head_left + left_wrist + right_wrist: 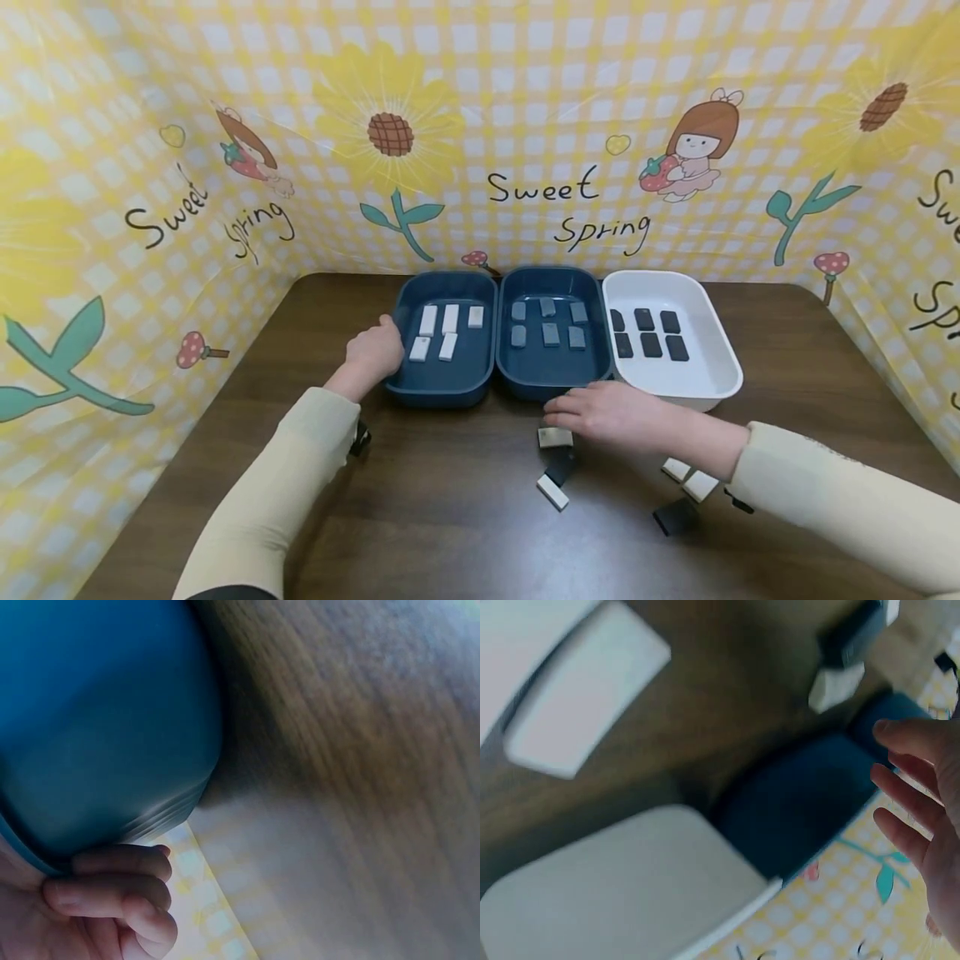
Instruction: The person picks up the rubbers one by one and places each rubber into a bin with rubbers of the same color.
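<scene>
My left hand (372, 352) is at the outer side of the left dark blue bin (442, 385). In the left wrist view its fingers (112, 892) curl at that bin's rim. Several white blocks (450, 318) lie inside. My right hand (611, 414) hovers in front of the middle dark blue bin (555, 371), fingers apart and holding nothing in the right wrist view. Just below its fingertips is a cream-topped block (556, 438), beside a black block (560, 468) and a white block (552, 492).
Several grey-blue blocks (551, 335) lie in the middle bin. To the right, a white bin (712, 367) holds several black blocks (651, 344). Near the right forearm are two white blocks (701, 486) and a black block (677, 517) on the brown table (420, 500). Patterned cloth (465, 108) stands behind.
</scene>
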Demonstrator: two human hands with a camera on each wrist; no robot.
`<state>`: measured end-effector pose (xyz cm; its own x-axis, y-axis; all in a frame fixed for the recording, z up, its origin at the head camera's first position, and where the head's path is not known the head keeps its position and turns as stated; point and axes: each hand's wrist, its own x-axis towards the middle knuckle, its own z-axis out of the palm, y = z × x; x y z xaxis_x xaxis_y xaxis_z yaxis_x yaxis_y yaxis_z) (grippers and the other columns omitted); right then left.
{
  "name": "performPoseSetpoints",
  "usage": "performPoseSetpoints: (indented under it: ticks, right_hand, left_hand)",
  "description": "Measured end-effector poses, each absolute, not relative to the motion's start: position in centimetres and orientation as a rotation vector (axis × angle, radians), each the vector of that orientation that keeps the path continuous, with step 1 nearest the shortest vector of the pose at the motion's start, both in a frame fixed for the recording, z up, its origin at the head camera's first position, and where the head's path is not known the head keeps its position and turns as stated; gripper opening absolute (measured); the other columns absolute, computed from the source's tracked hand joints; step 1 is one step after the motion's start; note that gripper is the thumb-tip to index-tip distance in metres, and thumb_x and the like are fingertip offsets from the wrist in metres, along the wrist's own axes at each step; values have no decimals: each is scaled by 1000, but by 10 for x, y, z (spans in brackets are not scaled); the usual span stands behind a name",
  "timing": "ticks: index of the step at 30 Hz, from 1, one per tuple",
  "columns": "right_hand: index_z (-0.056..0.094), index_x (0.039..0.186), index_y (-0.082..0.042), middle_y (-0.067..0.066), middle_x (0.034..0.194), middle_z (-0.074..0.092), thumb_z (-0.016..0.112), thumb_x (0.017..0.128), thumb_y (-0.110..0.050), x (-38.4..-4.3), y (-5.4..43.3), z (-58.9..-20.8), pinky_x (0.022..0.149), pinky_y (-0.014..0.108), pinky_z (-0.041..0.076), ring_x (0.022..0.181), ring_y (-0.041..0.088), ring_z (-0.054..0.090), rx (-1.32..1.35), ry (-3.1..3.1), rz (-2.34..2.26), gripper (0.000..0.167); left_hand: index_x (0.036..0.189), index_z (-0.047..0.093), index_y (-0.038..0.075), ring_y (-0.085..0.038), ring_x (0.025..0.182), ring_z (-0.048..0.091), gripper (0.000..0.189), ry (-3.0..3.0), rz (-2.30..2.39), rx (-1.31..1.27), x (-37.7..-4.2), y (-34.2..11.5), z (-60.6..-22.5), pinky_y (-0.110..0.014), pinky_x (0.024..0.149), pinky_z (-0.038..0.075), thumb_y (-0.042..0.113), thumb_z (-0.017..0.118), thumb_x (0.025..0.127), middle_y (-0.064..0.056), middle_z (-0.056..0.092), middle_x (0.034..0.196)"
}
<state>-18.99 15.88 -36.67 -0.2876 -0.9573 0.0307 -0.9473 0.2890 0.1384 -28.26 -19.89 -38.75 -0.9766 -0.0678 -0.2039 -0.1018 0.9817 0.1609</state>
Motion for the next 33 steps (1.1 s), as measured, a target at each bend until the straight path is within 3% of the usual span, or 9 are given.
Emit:
performPoseSetpoints:
  ticks: [5, 16, 33]
  right_hand:
    - [59, 134, -11, 3, 135, 57, 67, 89, 0, -184, 151, -379, 89, 29, 48, 117, 16, 55, 1893, -2373, -242, 47]
    - [54, 139, -14, 1, 139, 54, 59, 95, -3, -189, 148, -398, 95, 30, 45, 123, 15, 52, 1973, -2422, -297, 45]
    - [60, 132, -13, 1, 132, 59, 61, 94, -5, -192, 143, -404, 93, 28, 46, 116, 15, 56, 1967, -2385, -349, 38]
  left_hand:
    - [144, 21, -15, -39, 90, 61, 55, 2931, 265, -131, -282, -199, -389, -53, 81, 50, 16, 37, 102, -33, 58, 112]
    - [144, 22, -15, -38, 89, 62, 55, 2945, 265, -131, -284, -201, -393, -53, 81, 50, 17, 37, 102, -32, 59, 111]
    - [143, 23, -16, -39, 88, 62, 53, 2953, 261, -117, -284, -200, -391, -53, 80, 51, 15, 35, 102, -33, 59, 109]
